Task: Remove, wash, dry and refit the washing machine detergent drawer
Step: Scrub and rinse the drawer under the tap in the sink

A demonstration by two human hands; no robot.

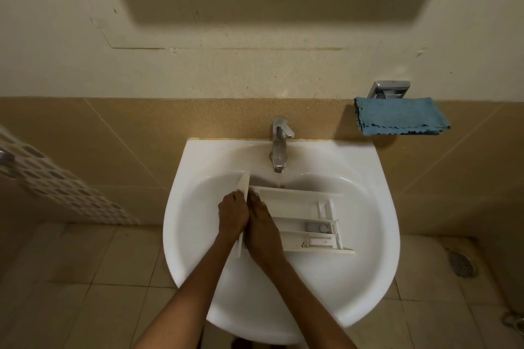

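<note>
Directly below the camera, a person leaned over a white sink at the centre of the frame and held a white detergent drawer inside the basin. It lay lengthwise across the bowl, its open compartments facing up and running toward the right of the frame, its front panel standing on edge at the left end. A thin stream of water fell from the chrome tap at the upper middle of the sink and met the drawer's far edge. Both hands were together at the panel, one on each side of it and almost touching. The left hand gripped the panel from the outer side, fingers curled over its edge. The right hand rested against the panel's inner side and covered the nearest compartment; whether its fingers closed on the plastic could not be told. Bare forearms entered from the lower edge of the frame and converged on the drawer. At the upper right, well apart from the sink, a folded blue cloth lay on a metal holder fixed to the wall, where tan tiles met pale plaster. A round floor drain sat in the tiled floor at the right edge, and a white panel with rows of dark openings slanted in from the left.
</note>
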